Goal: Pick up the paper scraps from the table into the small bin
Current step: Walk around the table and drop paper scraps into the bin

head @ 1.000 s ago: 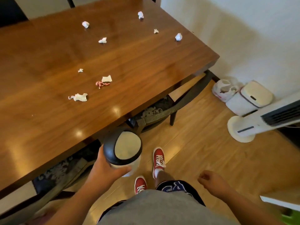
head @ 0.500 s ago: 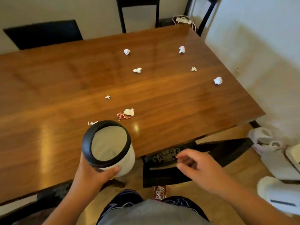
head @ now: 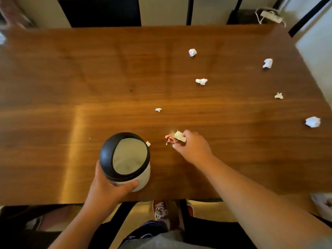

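Note:
My left hand (head: 111, 189) grips the small white bin (head: 126, 159) with a black rim, held over the near part of the wooden table (head: 71, 97); its mouth shows a pale liner and no scraps. My right hand (head: 193, 147) reaches over the table, its fingers pinching a flat white scrap (head: 179, 136) next to a pink crumpled scrap (head: 169, 139). A tiny white scrap (head: 148, 143) peeks out behind the bin rim. Several white crumpled scraps lie farther off, such as a small scrap (head: 158, 109), a torn scrap (head: 201, 81) and a paper ball (head: 313, 121).
Black chairs (head: 100, 12) stand beyond the far table edge and another chair (head: 115, 216) is tucked below the near edge. A white wall (head: 316, 44) runs along the right side. My red shoes (head: 159, 210) show on the wood floor.
The view has shifted to straight over the table. My left hand brought the bin up over the tabletop. My right hand moved forward from the table's near edge onto the white and pink scraps.

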The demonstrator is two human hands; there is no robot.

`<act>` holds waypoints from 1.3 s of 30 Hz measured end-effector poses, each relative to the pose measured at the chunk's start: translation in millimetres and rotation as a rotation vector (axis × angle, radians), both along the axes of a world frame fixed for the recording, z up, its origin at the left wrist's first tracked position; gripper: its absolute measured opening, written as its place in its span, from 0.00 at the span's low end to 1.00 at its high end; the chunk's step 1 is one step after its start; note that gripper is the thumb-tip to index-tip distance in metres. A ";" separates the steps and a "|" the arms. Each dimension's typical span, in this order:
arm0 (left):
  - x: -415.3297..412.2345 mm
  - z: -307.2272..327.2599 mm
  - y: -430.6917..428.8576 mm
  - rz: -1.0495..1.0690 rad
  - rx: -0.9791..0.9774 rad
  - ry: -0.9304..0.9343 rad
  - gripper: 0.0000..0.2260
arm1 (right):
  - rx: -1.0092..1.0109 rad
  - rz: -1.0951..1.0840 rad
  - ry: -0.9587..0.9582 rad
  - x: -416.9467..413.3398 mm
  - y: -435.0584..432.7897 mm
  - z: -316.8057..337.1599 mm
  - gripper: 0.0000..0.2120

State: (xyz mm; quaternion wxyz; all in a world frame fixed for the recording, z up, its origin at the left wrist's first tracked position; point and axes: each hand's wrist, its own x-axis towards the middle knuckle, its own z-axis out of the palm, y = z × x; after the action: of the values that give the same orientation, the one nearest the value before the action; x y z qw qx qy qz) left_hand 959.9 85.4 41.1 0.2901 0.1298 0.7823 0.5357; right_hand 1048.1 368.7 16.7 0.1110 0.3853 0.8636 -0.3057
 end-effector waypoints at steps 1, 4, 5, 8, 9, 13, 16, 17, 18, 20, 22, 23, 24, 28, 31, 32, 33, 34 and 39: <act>-6.4 -2.0 -0.7 0.006 -0.003 0.010 0.45 | 0.039 -0.032 -0.015 -8.8 1.0 -7.0 0.28; -21.6 -8.3 -4.8 0.008 -0.012 0.012 0.46 | 0.066 -0.124 -0.057 -27.1 3.1 -24.0 0.29; -25.1 -10.2 -6.3 0.003 -0.020 0.007 0.47 | 0.069 -0.145 -0.067 -31.4 3.9 -28.2 0.28; -33.9 -16.8 -11.0 -0.013 -0.029 -0.018 0.49 | 0.083 -0.212 -0.033 -40.2 9.2 -35.3 0.20; -36.3 -19.5 -12.1 -0.023 -0.023 -0.026 0.50 | 0.088 -0.215 -0.011 -41.7 11.8 -36.9 0.16; -43.9 -27.4 -13.6 -0.038 0.010 -0.068 0.50 | 0.106 -0.141 -0.041 -45.2 20.4 -43.5 0.04; -48.5 -30.6 -15.2 -0.057 0.049 -0.092 0.50 | 0.067 -0.159 0.007 -52.4 26.7 -44.2 0.12; -49.2 -30.9 -16.2 -0.061 0.059 -0.089 0.51 | 0.056 -0.163 0.052 -57.6 29.8 -42.8 0.13; -49.7 -30.7 -17.3 -0.064 0.067 -0.078 0.50 | 0.047 -0.155 0.099 -64.2 32.8 -40.8 0.13; -49.9 -30.9 -19.7 -0.074 0.076 -0.047 0.49 | 0.024 -0.107 0.165 -82.4 37.0 -36.3 0.13; -48.6 -31.2 -22.8 -0.061 0.090 -0.041 0.48 | 0.003 -0.038 0.196 -105.5 39.8 -32.9 0.17; -47.3 -31.4 -24.1 -0.052 0.094 -0.039 0.48 | 0.001 0.000 0.201 -116.8 40.8 -32.7 0.18; -46.0 -31.7 -25.1 -0.041 0.095 -0.034 0.49 | 0.008 0.032 0.197 -127.3 41.6 -33.0 0.19; -41.2 -38.4 -32.4 0.003 0.077 -0.011 0.51 | 0.065 0.098 0.126 -158.1 43.2 -40.2 0.19; -39.0 -45.0 -40.5 0.032 0.054 -0.012 0.53 | 0.116 0.127 0.057 -167.3 42.4 -46.9 0.15; -38.4 -46.2 -42.8 0.037 0.052 -0.015 0.53 | 0.129 0.132 0.049 -168.2 41.9 -49.2 0.13; -37.7 -46.6 -44.8 0.035 0.052 -0.014 0.54 | 0.138 0.135 0.049 -167.6 40.8 -51.2 0.10; -36.7 -46.8 -46.4 0.030 0.054 -0.014 0.54 | 0.147 0.138 0.051 -166.1 39.3 -52.6 0.08; -29.5 -44.0 -50.1 0.026 0.063 -0.085 0.50 | 0.132 0.138 0.069 -146.8 27.9 -48.4 0.05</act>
State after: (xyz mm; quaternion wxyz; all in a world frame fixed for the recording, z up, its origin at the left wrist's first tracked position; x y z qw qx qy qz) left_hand 930.4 35.3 -2.9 0.3118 0.1061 0.7536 0.5689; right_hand 901.3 396.6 -31.7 0.0765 0.3207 0.9096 -0.2527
